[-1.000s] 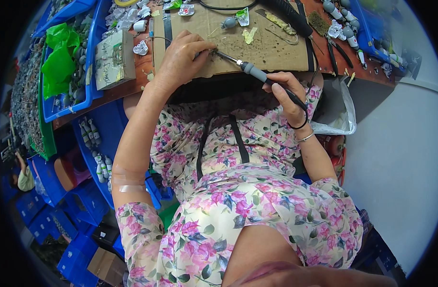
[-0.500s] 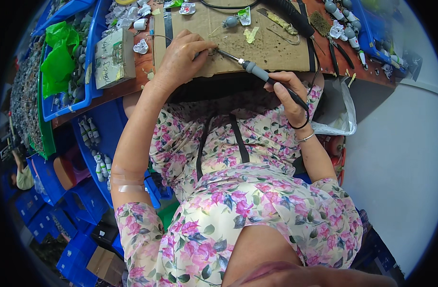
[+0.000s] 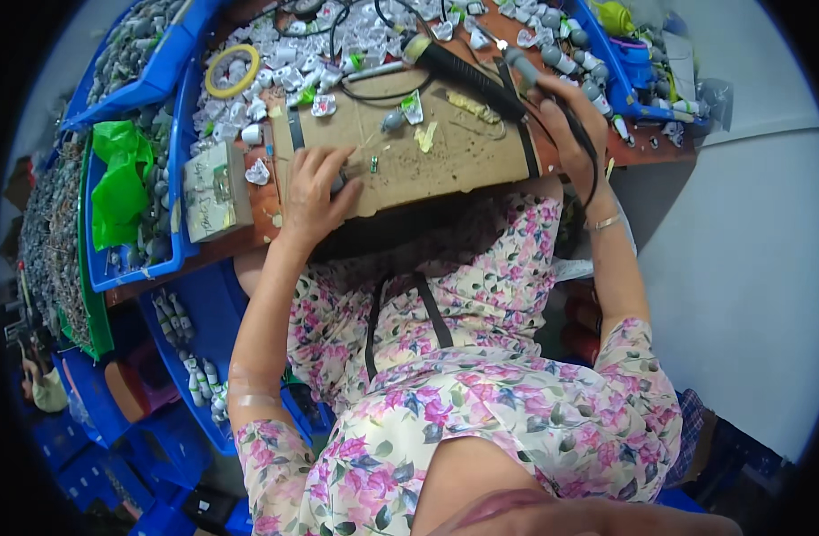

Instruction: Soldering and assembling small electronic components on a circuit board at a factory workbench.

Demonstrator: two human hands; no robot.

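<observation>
My left hand (image 3: 320, 195) rests at the near left of a cardboard sheet (image 3: 467, 154). Its fingers curl round a small grey piece (image 3: 340, 182), mostly hidden by them. Just right of the fingertips lies a tiny green circuit board (image 3: 373, 164). A soldering iron (image 3: 520, 64) with a grey and black handle is gripped in my right hand (image 3: 572, 121), raised toward the back right, its tip pointing up and left. On the cardboard, farther back, lies a grey bulb-shaped piece (image 3: 392, 121) beside a white-and-green one (image 3: 412, 108).
A thick black cylindrical tool (image 3: 467, 79) lies across the cardboard's back right. Behind it are heaped white plastic parts (image 3: 289, 67) and a yellow tape roll (image 3: 232, 71). Blue bins (image 3: 179, 192) of grey parts flank the table. A marked box (image 3: 214, 192) stands left of the cardboard.
My right hand has carried the soldering iron away from the left fingers, up toward the back right. The green circuit board now shows on the cardboard. The view has shifted, revealing more of the table's back.
</observation>
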